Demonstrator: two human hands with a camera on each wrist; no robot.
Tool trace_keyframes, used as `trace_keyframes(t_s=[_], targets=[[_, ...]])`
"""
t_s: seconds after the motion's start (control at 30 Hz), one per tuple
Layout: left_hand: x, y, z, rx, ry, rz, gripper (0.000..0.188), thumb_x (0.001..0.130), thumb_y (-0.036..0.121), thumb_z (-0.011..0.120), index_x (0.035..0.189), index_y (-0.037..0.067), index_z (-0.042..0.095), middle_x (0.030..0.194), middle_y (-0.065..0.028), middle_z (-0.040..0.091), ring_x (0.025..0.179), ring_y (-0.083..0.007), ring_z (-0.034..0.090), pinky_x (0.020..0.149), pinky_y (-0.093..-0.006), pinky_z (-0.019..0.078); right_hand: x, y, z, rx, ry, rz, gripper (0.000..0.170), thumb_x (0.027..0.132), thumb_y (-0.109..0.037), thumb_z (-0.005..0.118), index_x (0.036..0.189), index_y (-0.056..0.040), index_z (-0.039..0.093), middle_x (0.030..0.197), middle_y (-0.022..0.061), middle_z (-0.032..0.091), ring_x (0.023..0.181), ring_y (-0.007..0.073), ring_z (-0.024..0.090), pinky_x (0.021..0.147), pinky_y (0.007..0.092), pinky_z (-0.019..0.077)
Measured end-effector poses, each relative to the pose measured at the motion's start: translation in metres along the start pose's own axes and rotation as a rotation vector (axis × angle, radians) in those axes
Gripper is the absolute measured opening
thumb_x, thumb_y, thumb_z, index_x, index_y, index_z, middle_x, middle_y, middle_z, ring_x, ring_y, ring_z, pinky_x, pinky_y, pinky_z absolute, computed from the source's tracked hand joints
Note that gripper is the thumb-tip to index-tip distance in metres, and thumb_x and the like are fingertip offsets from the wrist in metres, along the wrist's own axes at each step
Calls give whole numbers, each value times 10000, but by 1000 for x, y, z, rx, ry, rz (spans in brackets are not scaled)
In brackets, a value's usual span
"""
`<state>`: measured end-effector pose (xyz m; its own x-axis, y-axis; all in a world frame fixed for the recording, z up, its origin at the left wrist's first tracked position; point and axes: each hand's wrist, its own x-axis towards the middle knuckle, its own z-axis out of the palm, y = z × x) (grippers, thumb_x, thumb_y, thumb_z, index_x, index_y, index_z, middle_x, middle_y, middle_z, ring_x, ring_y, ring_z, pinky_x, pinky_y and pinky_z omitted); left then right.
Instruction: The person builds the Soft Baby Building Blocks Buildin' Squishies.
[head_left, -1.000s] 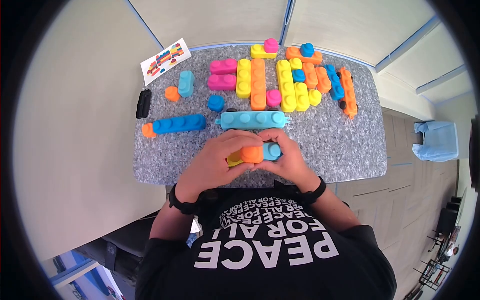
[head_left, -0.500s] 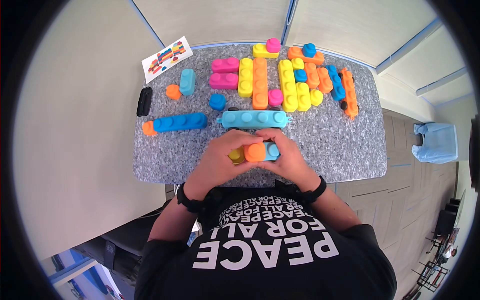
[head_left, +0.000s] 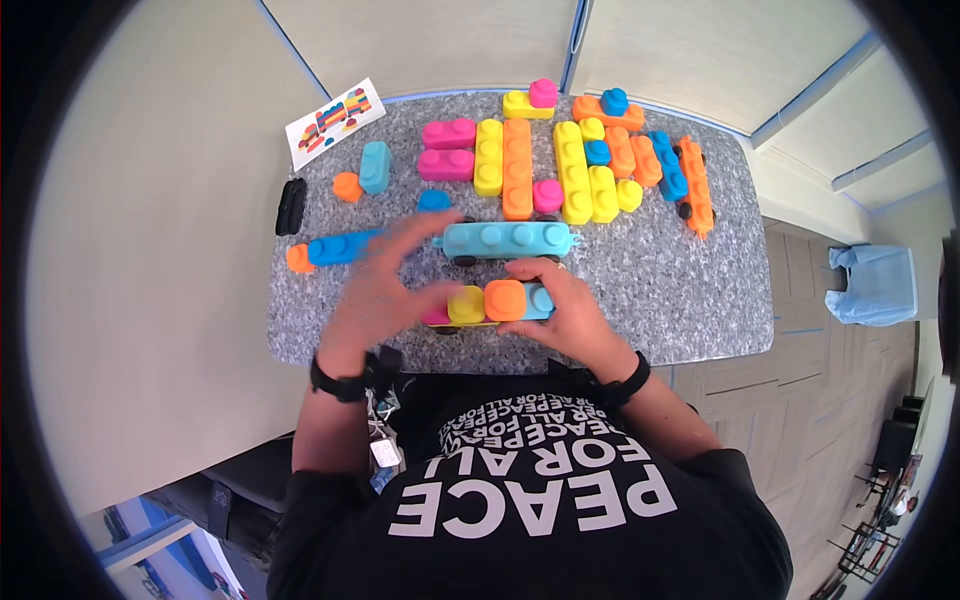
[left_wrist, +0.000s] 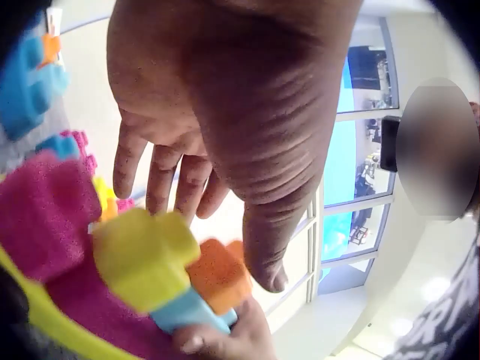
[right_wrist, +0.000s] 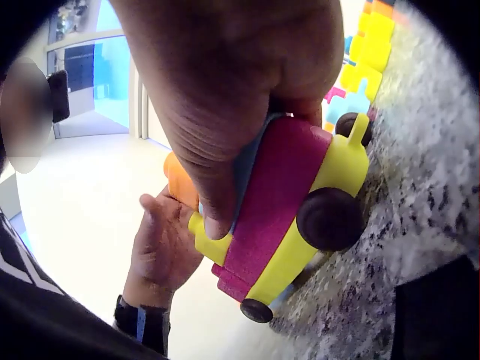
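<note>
In the head view we read "PEACE FOR ALL" in large white capitals across the black T-shirt (head_left: 535,510), upside down to us, the phrase repeating in rows that look smaller toward the waist. In both wrist views we catch only cropped letters.

A speckled grey table (head_left: 690,300) stands beside pale wall panels (head_left: 670,50); a blue-lined bin (head_left: 872,285) sits on grey-brown flooring (head_left: 810,390).

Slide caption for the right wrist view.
Right hand holding a block vehicle, a long magenta block on its yellow, black-wheeled base, left hand behind.
</note>
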<state>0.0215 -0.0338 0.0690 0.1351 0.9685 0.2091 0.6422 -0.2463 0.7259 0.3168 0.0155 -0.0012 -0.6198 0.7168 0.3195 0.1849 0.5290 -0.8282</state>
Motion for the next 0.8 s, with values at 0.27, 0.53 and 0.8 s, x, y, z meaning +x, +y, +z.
trace_keyframes(t_s=[0.27, 0.53, 0.8], targets=[[61, -148, -98, 533, 85, -97, 564, 933, -72, 786, 1471, 93, 752, 1526, -172, 739, 1416, -420, 684, 1204, -484, 556, 2, -2, 0, -17, -15, -16, 644, 820, -250, 1050, 1324, -66, 693, 1275, 144, 764, 1219, 421, 735, 1036, 508, 598], [81, -186, -82, 609, -60, -177, 435, 880, -91, 790, 1298, 31, 798, 1321, -217, 801, 1274, -456, 738, 1107, -522, 601, 0, -1, 1, 3, -1, -5, 628, 825, -242, 1047, 1312, -68, 692, 1257, 131, 755, 1211, 412, 727, 1024, 489, 590], [48, -55, -80, 326, 187, -19, 595, 876, -14, 886, 1448, 78, 750, 1292, -142, 773, 1072, -336, 783, 918, -411, 628, 2, -9, -7, 80, 13, 0, 858, 781, -356, 1077, 1473, -57, 666, 1456, 186, 680, 1362, 421, 675, 1142, 521, 559]])
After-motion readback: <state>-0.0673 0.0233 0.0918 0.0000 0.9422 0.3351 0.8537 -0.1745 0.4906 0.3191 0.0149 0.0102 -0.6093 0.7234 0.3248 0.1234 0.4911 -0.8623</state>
